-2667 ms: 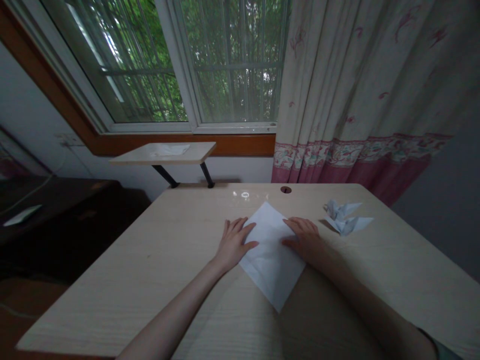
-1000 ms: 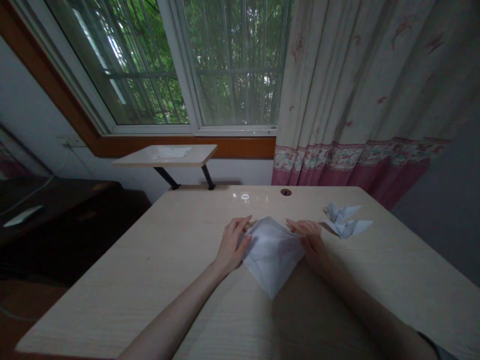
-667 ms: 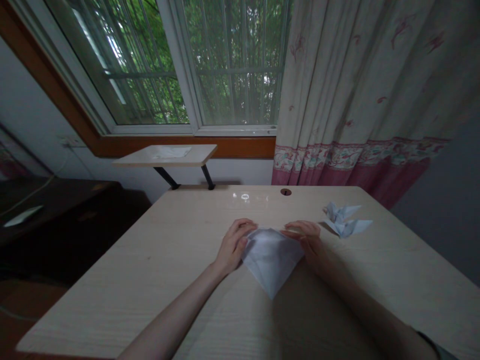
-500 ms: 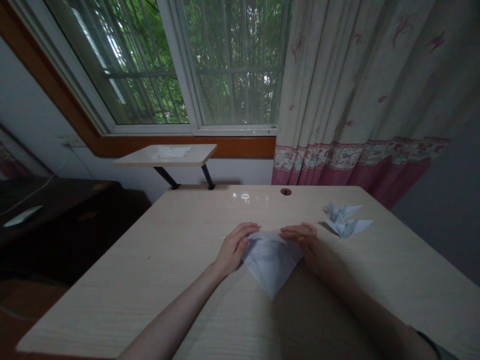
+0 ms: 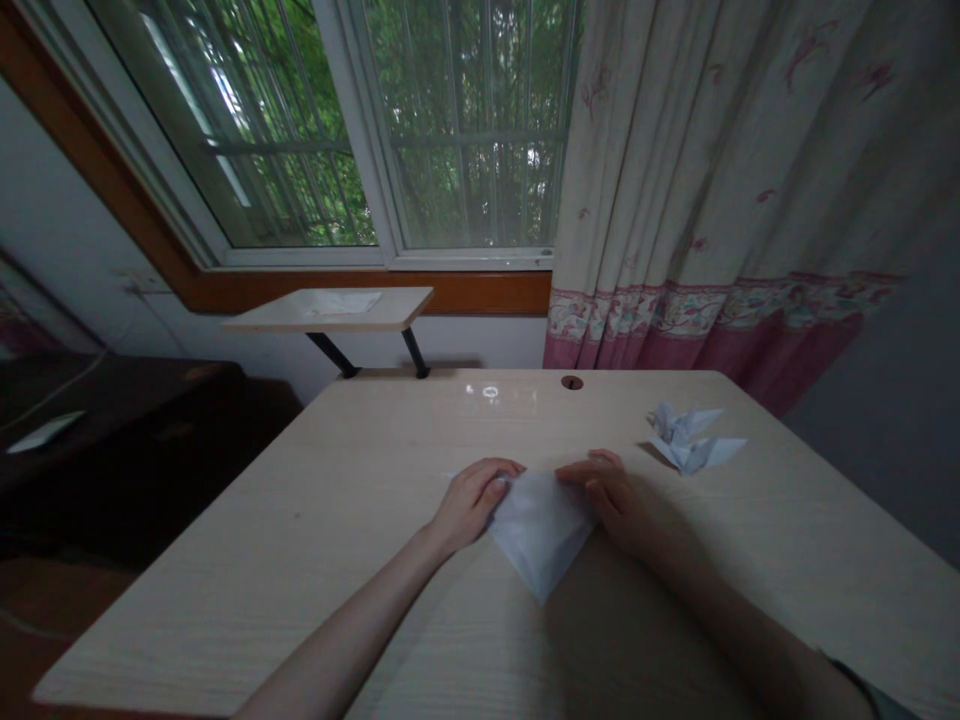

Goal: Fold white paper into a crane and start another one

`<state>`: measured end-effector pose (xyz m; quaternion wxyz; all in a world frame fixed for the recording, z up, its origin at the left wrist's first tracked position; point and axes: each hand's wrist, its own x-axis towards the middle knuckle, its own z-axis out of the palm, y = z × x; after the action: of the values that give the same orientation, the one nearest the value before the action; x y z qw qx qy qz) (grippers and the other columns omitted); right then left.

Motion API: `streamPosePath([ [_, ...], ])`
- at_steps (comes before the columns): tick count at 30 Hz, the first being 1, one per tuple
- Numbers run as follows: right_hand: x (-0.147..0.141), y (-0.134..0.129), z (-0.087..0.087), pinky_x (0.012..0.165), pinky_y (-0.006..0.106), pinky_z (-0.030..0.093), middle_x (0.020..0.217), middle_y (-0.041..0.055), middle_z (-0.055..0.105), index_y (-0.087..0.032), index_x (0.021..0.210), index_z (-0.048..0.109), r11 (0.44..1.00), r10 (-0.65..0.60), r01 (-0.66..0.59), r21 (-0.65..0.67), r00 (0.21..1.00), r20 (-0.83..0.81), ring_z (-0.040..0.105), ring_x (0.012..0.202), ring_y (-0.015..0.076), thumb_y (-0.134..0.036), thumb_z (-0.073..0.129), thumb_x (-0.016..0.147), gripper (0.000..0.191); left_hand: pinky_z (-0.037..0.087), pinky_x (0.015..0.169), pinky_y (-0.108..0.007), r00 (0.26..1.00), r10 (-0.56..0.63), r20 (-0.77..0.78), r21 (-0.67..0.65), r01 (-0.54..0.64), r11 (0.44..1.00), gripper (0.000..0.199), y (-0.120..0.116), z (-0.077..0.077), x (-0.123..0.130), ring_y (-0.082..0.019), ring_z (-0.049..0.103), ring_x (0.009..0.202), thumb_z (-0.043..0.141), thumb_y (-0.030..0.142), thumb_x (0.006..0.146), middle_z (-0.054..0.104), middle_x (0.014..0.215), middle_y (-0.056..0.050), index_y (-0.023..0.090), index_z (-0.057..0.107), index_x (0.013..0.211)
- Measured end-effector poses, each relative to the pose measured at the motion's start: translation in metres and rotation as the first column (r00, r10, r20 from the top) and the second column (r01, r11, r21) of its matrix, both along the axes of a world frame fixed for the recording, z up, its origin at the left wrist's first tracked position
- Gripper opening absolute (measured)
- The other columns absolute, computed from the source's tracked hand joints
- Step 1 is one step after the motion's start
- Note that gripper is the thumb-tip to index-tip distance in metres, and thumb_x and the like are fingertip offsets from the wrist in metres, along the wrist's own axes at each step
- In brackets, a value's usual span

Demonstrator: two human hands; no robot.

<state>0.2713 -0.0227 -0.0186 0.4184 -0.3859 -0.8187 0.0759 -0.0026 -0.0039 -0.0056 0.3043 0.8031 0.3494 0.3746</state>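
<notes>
A sheet of white paper (image 5: 541, 535) lies on the light wood desk (image 5: 300, 560), folded into a triangle with its point toward me. My left hand (image 5: 472, 505) holds the paper's left corner, fingers curled over the top edge. My right hand (image 5: 615, 500) grips the right corner, its fingers on the folded edge. Part of the paper's upper edge is hidden under both hands. To the right of my right hand, a folded white paper crane (image 5: 690, 438) rests on the desk, not touching either hand.
The desk has a small round cable hole (image 5: 571, 383) near its far edge. Beyond it stands a narrow shelf on black legs (image 5: 330, 308), below a barred window. A patterned curtain (image 5: 712, 200) hangs at the right, and dark furniture (image 5: 112, 420) stands at the left.
The paper's far corner has come down toward me, turning the flat diamond into a triangle. Both hands have moved nearer me and now hold the folded edge.
</notes>
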Motion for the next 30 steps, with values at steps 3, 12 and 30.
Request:
streamPosePath([
  [3, -0.001, 0.000, -0.002, 0.112, 0.050, 0.041, 0.112, 0.0021, 0.075, -0.031, 0.120, 0.067, 0.999, -0.007, 0.011, -0.051, 0.997, 0.082, 0.068, 0.107, 0.0211, -0.027, 0.033, 0.103, 0.038, 0.050, 0.097, -0.038, 0.999, -0.017, -0.032, -0.012, 0.017, 1.000, 0.051, 0.001, -0.001, 0.000, -0.023, 0.066, 0.109, 0.031, 0.059, 0.102, 0.070, 0.117, -0.008, 0.021, 0.062, 0.117],
  [12, -0.008, -0.006, 0.005, 0.102, 0.044, 0.051, 0.122, 0.0039, 0.072, -0.027, 0.127, 0.066, 0.992, 0.071, -0.040, -0.122, 0.963, 0.260, 0.067, 0.113, 0.0210, -0.031, 0.041, 0.102, 0.036, 0.051, 0.102, -0.038, 0.981, 0.030, -0.189, 0.028, -0.025, 0.999, 0.038, -0.002, 0.005, 0.004, -0.021, 0.066, 0.115, 0.040, 0.042, 0.103, 0.070, 0.125, -0.003, 0.024, 0.065, 0.124],
  [30, -0.016, -0.004, -0.009, 0.112, 0.046, 0.043, 0.144, 0.0152, 0.052, -0.014, 0.142, 0.052, 0.976, 0.091, 0.012, -0.216, 0.881, 0.464, 0.052, 0.133, 0.0272, -0.041, 0.050, 0.099, 0.051, 0.042, 0.114, -0.033, 0.843, 0.056, -0.534, 0.175, 0.046, 0.983, 0.041, -0.007, -0.003, 0.010, -0.017, 0.054, 0.133, 0.045, 0.037, 0.103, 0.059, 0.139, -0.006, 0.017, 0.060, 0.135],
])
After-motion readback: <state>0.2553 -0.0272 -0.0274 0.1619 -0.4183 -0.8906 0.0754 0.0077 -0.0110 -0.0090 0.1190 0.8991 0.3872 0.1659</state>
